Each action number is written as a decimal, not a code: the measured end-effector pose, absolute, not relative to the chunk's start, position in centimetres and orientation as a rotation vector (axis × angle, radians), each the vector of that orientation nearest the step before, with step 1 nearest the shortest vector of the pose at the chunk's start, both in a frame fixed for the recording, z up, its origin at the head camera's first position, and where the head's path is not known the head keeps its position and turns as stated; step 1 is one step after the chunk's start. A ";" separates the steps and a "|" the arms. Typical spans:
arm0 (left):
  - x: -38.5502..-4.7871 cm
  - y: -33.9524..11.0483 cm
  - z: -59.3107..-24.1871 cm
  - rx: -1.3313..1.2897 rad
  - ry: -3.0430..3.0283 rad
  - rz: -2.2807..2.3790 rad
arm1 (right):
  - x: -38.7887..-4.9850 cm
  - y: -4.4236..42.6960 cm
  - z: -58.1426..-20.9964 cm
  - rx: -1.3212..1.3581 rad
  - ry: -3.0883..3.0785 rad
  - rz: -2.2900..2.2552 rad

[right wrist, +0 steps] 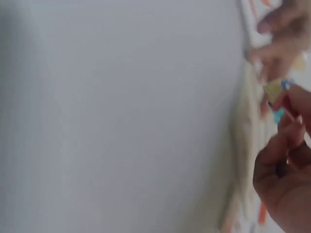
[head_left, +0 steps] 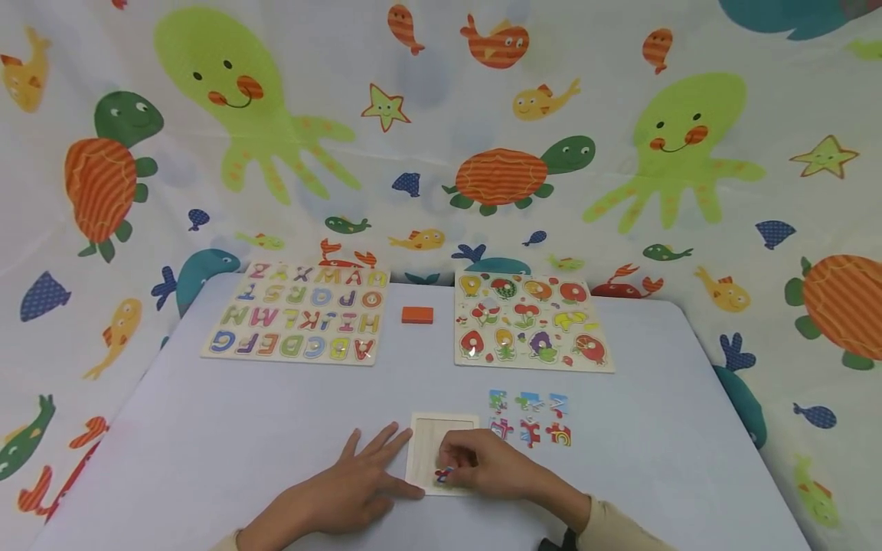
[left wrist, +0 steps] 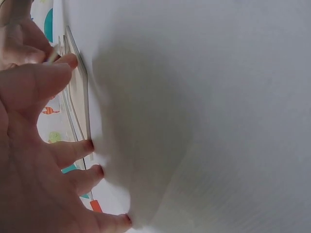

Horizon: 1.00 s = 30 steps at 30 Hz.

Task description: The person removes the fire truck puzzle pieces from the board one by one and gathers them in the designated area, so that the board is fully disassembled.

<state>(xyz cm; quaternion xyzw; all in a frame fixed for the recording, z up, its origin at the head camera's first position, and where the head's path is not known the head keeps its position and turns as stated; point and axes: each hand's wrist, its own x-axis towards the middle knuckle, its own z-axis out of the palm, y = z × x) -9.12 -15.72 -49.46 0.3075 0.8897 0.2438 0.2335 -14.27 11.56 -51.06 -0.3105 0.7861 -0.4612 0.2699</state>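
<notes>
In the head view my right hand (head_left: 492,465) pinches a small jigsaw puzzle piece (head_left: 442,475) between thumb and fingers, over the lower part of a square wooden puzzle tray (head_left: 444,418). The right wrist view is blurred but shows the same puzzle piece (right wrist: 275,90) at the fingertips. My left hand (head_left: 347,490) lies at the tray's left side with its fingers spread, thumb and index at the frame's edge. In the left wrist view its fingers (left wrist: 80,180) reach down to the white tabletop. Part of the tray is hidden behind my right hand.
Several loose jigsaw pieces (head_left: 530,433) lie in two rows right of the tray. Behind stand an alphabet board (head_left: 296,314) at left and a fruit board (head_left: 534,321) at right, with an orange block (head_left: 417,314) between them. A patterned cloth (head_left: 427,99) hangs behind the table.
</notes>
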 end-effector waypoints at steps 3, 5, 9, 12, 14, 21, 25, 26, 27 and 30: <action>-9.2 -15.5 -49.6 0.840 2.440 0.664 | -14.7 13.3 -50.2 -0.827 2.098 -1.233; -9.2 -15.4 -49.6 0.833 2.442 0.660 | -15.1 15.0 -49.7 -0.831 2.120 -1.185; -9.2 -15.3 -49.6 0.820 2.450 0.657 | -15.9 18.4 -48.9 -0.881 2.188 -1.014; -9.2 -15.4 -49.7 0.813 2.455 0.665 | -16.5 20.1 -48.5 -0.916 2.247 -0.862; -9.1 -15.5 -49.7 0.807 2.459 0.670 | -16.8 20.7 -48.4 -0.947 2.288 -0.759; -9.1 -15.6 -49.8 0.817 2.484 0.676 | -17.5 20.8 -49.0 -1.037 2.374 -0.606; -9.1 -15.6 -49.9 0.830 2.489 0.682 | -17.5 20.6 -49.1 -1.067 2.433 -0.550; -9.1 -15.6 -49.9 0.833 2.490 0.681 | -17.5 20.6 -49.2 -1.071 2.447 -0.539; -9.1 -15.6 -50.0 0.833 2.492 0.679 | -17.5 20.6 -49.2 -1.065 2.456 -0.530; -9.0 -15.6 -49.9 0.833 2.493 0.677 | -17.4 20.6 -49.4 -1.037 2.478 -0.510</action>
